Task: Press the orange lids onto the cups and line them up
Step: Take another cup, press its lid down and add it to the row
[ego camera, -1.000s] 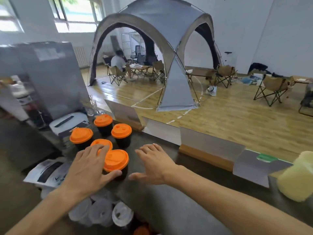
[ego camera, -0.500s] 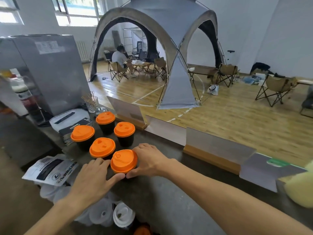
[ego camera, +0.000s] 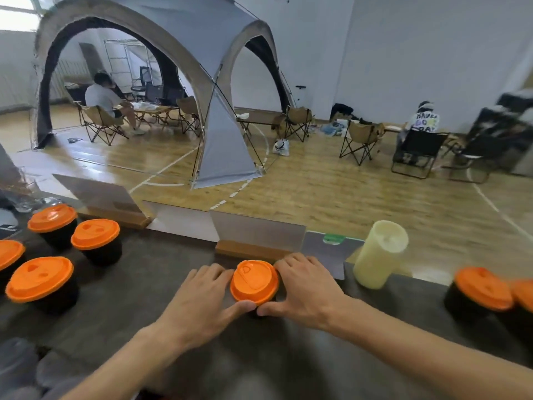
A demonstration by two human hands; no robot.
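Carrying one lidded cup [ego camera: 255,282] along the counter [ego camera: 161,287], both hands on it. Left hand [ego camera: 199,304] and right hand [ego camera: 305,287] cup it from either side: fingers curled round the sides below the lid, thumbs nearly touching at the near rim. The cup body is mostly hidden, so I can't tell if its base is on the counter or just above it. It sits mid-counter, just in front of the wooden card stand [ego camera: 251,249].

Progress, as a judgement:
- Every cup in view has its lid on. Whether they're fully snapped I can't tell.
- Four lidded cups sit in the left cluster [ego camera: 54,249], bunched rather than in a line.
- Two lidded cups at the right edge [ego camera: 481,290] look like the start of the row, touching or nearly so.
- This cup is between the two groups, well apart from both. So roughly two placed, one in transit, four to go.

Versus half a second ago: the cup was at the near edge of the cluster with both hands closing on it; now it's clear of the cluster and further right. The view has swung right too, bringing the right-hand pair and the pale tumbler [ego camera: 380,255] fully in.
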